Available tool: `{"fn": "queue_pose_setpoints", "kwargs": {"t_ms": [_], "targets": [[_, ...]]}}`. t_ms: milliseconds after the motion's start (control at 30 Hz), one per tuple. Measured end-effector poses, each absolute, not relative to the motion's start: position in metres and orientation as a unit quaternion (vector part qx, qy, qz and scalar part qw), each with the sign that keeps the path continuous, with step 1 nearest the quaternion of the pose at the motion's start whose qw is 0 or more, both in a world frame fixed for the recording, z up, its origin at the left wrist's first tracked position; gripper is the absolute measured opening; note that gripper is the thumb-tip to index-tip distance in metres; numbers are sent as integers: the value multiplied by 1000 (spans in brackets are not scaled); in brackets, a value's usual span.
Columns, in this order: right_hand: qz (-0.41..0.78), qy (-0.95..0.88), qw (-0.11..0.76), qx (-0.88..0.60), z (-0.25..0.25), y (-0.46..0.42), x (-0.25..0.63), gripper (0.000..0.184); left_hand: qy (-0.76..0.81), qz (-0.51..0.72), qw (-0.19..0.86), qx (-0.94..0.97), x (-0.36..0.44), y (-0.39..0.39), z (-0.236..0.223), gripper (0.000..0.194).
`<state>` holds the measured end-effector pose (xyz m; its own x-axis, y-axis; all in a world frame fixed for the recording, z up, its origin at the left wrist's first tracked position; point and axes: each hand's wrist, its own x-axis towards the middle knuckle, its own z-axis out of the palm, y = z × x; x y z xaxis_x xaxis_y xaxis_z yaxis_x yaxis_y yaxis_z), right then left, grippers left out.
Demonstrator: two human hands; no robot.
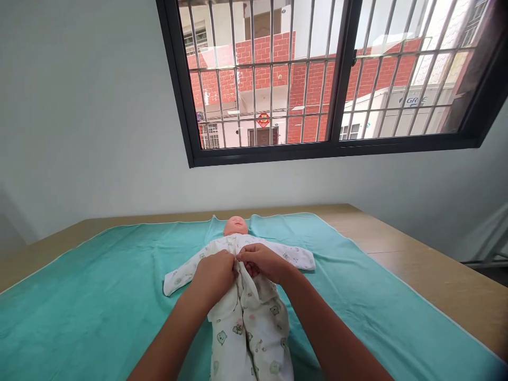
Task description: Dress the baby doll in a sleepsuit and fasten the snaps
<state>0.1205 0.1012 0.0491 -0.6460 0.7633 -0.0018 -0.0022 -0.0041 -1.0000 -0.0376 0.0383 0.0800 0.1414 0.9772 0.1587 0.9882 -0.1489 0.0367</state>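
A baby doll (235, 226) lies on its back in the middle of a teal blanket (99, 296), head away from me. It wears a white romper (250, 328) printed with small animals, sleeves spread to both sides. My left hand (214, 275) and my right hand (264, 262) meet over the doll's chest. Both have their fingers pinched on the front edges of the romper, where the cloth bunches up between them.
The blanket covers a wooden table (428, 264) that stands against a pale wall. Above it is a black-framed barred window (329, 79) looking onto red brick buildings. The table's right edge drops off near a white frame (488, 254).
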Motion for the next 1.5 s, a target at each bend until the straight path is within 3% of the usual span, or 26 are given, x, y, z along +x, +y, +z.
{"fn": "queue_pose_setpoints", "kwargs": {"t_ms": [300, 500, 667, 767, 1033, 1300, 1500], "targets": [[652, -629, 295, -304, 50, 99, 119, 25, -674, -104, -41, -730, -37, 36, 85, 21], [638, -640, 292, -313, 52, 97, 118, 25, -659, -138, -102, -732, -47, 37, 90, 9], [632, -646, 293, -313, 54, 95, 118, 23, -617, -155, -238, -734, -55, 38, 91, 18], [623, -654, 287, -319, 55, 95, 117, 22, -613, -162, -287, -718, -57, 38, 90, 13], [612, -670, 265, -326, 50, 101, 112, 21, -611, -166, -193, -749, -54, 41, 87, 7], [688, -567, 372, -259, 57, 98, 110, 27, -621, -250, -273, -691, -49, 41, 93, 10], [665, -606, 348, -263, 54, 99, 97, 21, -619, -259, -297, -680, -52, 48, 86, 7]]}}
